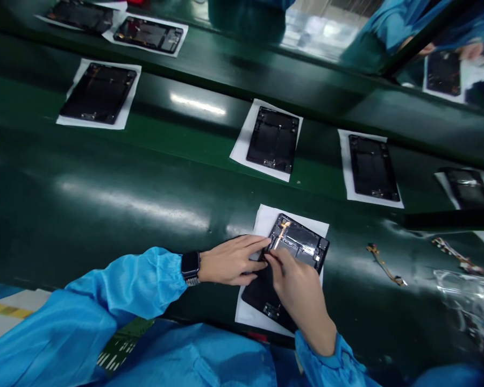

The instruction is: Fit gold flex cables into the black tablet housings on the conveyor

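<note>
No txt, labels, brands, nos. or signs legible anywhere in the head-cam view.

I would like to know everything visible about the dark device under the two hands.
The dark, flat device, partly glossy, lies angled on a white sheet, inner parts exposed. An orange strip marks its upper left; a small metallic part sits at its near end. The left hand touches its left edge; the right hand hides its middle.

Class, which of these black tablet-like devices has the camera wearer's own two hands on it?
The device lowest in the picture, set askew on its white sheet: the left hand and right hand both rest there. The others lie farther off, untouched by these hands.
</note>
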`<act>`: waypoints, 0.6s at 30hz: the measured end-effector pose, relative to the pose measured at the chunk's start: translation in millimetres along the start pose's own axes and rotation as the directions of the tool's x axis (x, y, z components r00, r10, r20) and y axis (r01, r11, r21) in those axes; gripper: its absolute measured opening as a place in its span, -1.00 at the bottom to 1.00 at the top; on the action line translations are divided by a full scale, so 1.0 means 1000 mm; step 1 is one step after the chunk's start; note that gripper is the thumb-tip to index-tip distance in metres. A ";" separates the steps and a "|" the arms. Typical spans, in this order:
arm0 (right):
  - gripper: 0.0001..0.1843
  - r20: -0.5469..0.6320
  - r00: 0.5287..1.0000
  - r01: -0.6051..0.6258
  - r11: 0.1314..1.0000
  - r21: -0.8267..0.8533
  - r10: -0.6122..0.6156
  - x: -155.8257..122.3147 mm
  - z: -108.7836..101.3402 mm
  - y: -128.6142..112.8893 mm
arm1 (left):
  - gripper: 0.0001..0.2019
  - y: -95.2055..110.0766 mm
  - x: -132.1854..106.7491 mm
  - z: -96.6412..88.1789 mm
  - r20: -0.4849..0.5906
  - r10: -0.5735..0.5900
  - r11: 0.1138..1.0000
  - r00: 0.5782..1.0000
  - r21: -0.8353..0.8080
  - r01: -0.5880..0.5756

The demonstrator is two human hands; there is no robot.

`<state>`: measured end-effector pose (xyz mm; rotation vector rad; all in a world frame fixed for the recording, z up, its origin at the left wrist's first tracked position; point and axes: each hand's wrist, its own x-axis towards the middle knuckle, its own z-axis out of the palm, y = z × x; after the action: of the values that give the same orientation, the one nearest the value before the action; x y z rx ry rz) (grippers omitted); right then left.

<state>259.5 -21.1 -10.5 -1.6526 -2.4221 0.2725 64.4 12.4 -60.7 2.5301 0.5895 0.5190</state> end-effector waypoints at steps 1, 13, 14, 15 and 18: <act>-0.77 -0.014 1.000 -0.015 1.000 0.014 0.015 -0.002 -0.002 0.004 | -0.67 0.000 0.001 0.000 -0.001 0.006 1.000 1.000 0.000 -0.006; -0.76 -0.022 1.000 0.002 0.999 -0.037 -0.003 -0.002 0.008 -0.005 | -0.68 -0.001 0.003 0.000 0.000 0.005 0.999 1.000 -0.032 -0.005; -0.75 -0.024 1.000 0.004 0.999 -0.039 -0.005 -0.002 0.008 -0.006 | -0.67 -0.001 0.003 0.000 0.007 0.006 1.000 1.000 -0.029 -0.005; -0.74 -0.028 1.000 0.000 0.999 -0.034 -0.001 -0.003 0.009 -0.006 | -0.66 -0.001 0.002 0.000 0.010 0.007 1.000 1.000 -0.027 -0.007; -0.75 -0.063 0.995 -0.066 0.993 0.102 0.073 -0.005 0.009 0.002 | -0.63 0.003 -0.001 -0.003 0.006 0.008 1.000 1.000 -0.025 -0.008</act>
<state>260.4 -25.0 -19.8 -1.6778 -2.2675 0.3377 63.1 10.6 -56.9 2.5107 0.5678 0.5178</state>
